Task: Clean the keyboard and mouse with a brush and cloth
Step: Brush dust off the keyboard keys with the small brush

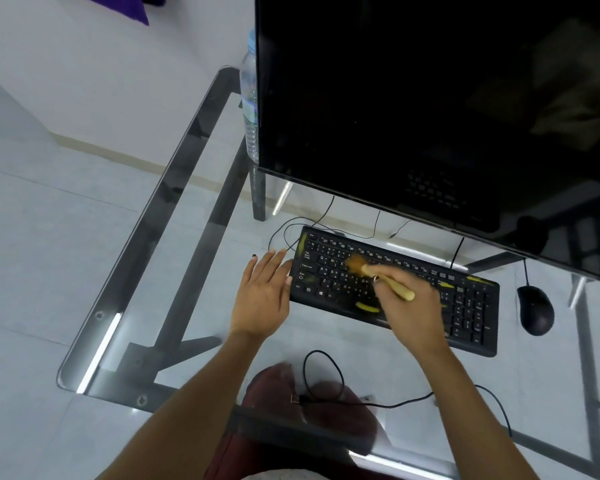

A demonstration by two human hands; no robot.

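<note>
Presently right hand point(409, 306) grips brush point(385, 278) (bristles up-left) over keyboard point(465, 306); left hand point(262, 296) flat, fingers straight.

Only readable stuff here is the white key legends on the black keyboard point(395, 289). Near its left end you can make out Q and W in one row, with A, S, D in the row right below them, then X and C under that. "Caps Lock" sits at the left edge beside the A, and there's a Windows logo key in the bottom row. Everything toward the keyboard's right end is too small or blurry to read. No brand name legible anywhere.
</note>
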